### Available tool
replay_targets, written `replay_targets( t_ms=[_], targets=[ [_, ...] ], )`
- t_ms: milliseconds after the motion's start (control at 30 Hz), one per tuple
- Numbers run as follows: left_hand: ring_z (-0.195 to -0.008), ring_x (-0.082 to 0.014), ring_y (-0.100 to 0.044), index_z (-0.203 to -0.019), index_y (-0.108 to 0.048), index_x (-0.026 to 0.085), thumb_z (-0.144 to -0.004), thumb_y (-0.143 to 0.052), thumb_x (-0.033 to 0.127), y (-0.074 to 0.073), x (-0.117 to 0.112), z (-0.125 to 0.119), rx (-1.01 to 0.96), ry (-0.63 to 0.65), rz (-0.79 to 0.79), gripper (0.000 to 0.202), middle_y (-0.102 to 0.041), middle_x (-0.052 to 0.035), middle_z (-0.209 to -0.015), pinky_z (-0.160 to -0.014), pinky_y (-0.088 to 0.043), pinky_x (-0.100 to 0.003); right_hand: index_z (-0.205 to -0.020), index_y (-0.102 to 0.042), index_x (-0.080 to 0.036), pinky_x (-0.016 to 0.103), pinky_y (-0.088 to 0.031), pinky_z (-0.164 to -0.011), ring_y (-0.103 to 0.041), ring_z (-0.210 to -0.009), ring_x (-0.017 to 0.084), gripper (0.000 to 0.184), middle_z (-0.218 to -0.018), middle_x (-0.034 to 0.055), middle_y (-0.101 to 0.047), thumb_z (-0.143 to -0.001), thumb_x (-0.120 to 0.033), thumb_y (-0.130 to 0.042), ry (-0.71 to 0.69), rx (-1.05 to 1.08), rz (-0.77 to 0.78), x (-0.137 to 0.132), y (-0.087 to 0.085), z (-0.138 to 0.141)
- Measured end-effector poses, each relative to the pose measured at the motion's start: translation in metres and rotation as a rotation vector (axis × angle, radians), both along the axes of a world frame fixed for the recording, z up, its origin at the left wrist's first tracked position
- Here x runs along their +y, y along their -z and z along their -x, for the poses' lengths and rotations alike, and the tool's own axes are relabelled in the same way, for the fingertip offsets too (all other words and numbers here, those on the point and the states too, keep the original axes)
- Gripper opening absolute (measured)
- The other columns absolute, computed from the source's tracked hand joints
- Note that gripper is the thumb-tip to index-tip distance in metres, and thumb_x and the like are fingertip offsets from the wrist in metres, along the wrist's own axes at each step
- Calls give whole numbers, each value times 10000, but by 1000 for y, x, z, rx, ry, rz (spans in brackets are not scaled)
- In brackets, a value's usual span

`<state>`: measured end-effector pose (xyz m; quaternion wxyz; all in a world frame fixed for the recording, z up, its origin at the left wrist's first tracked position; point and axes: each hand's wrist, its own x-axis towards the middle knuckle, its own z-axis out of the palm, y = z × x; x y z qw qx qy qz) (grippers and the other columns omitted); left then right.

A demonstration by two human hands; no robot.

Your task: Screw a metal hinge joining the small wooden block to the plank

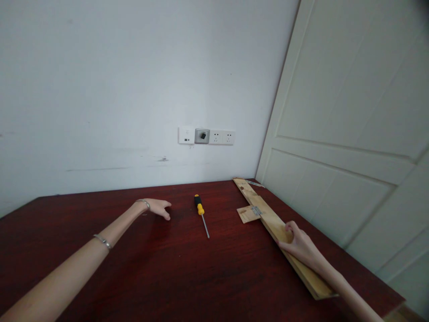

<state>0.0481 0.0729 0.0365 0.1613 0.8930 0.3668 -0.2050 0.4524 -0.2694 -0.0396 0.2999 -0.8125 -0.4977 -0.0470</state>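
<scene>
My left hand (159,208) rests on the dark red table (161,268), fingers relaxed and apart, holding nothing; two thin bracelets sit on that arm. A screwdriver (201,214) with a yellow and black handle lies just right of it, tip pointing toward me. My right hand (299,245) lies on a long wooden plank (268,219) along the table's right side, fingers curled over its surface. A small wooden flap (247,213) joins the plank by a metal hinge (256,210).
A white wall stands behind the table with a row of sockets and a switch (206,136). A pale panelled door (351,134) stands along the right edge. The table's right corner (400,300) is close to my right forearm.
</scene>
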Motion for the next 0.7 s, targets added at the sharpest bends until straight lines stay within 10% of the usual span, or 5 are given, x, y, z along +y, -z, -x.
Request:
replay_targets(
  t_ms=[700],
  targets=[
    [-1344,-268,-382,-1435,-332,43,-626,-562,561,6,12,0,-24,11,14,988,-353,-159,-1481,-1093,-307,-288,-945,-451,-215,352,-445,-829,-600,-922,273,401,-965,94,-619,-625,-428,-565,8,78,83,-2,11,-15]
  ],
)
